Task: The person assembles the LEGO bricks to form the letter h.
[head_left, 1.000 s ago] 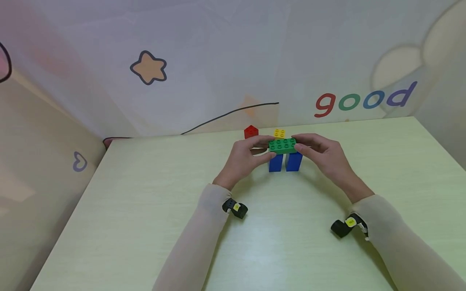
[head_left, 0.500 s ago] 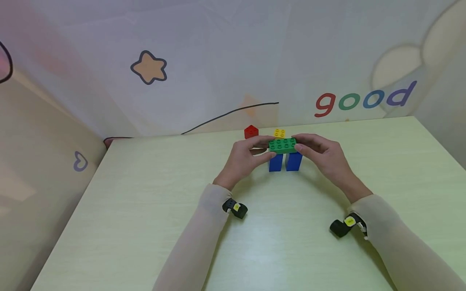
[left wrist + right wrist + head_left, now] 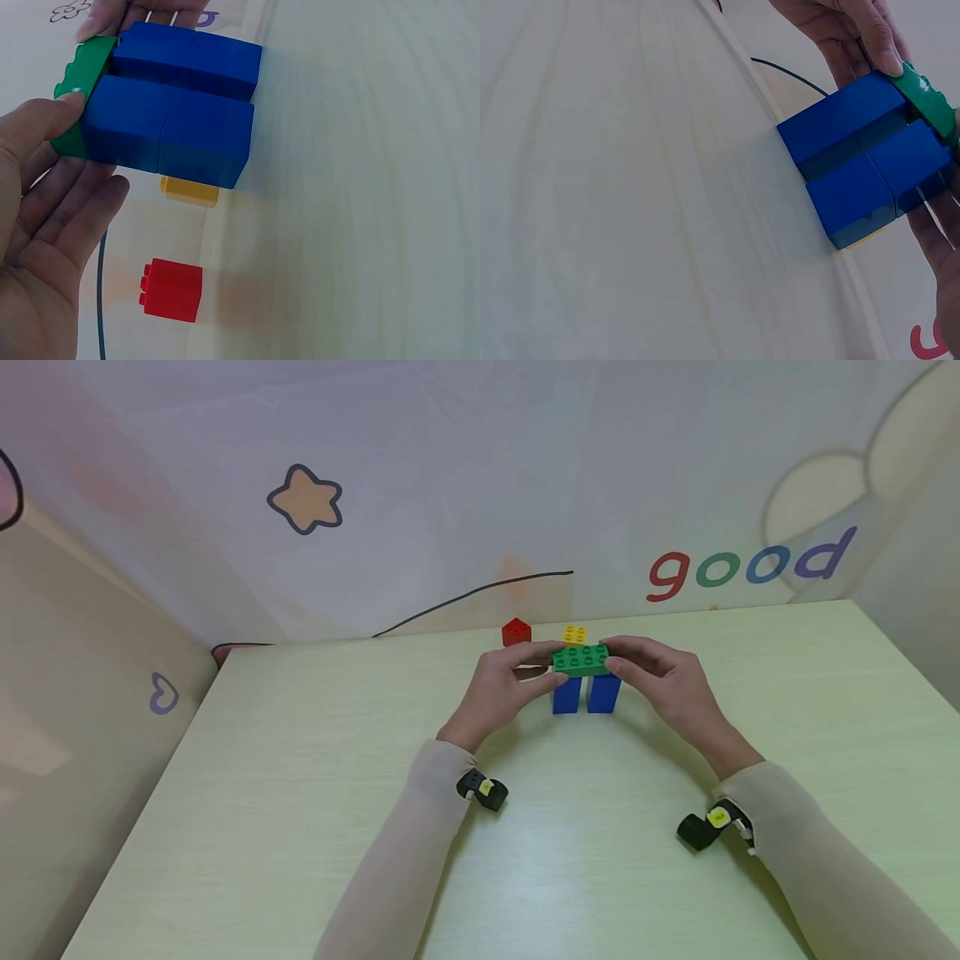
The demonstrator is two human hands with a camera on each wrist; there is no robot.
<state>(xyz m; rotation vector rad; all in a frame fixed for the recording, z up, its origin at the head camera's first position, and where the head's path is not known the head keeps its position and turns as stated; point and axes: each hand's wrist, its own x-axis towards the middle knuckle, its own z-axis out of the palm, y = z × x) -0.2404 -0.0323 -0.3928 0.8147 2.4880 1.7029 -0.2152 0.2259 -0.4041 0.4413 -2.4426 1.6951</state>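
Note:
My left hand (image 3: 506,687) pinches the left end of a green toy building brick (image 3: 581,660) with thumb and fingers. Its right end is pinched by my right hand (image 3: 663,681). Below the green brick stand two upright stacks of blue bricks (image 3: 603,694), side by side with a narrow gap between them. Each stack is two bricks high, as the left wrist view shows. There the green brick (image 3: 96,67) meets the top of the near blue stack (image 3: 165,127), while studs show at the top of the far stack (image 3: 187,56).
A red brick (image 3: 516,632) stands behind the left hand near the back of the pale table (image 3: 300,793). Just behind the green brick is a yellow brick (image 3: 574,636). A printed backdrop (image 3: 450,485) rises along the table's back edge.
Almost nothing differs. The right wrist has shifted very slightly to the left; both hands keep their hold on the green brick.

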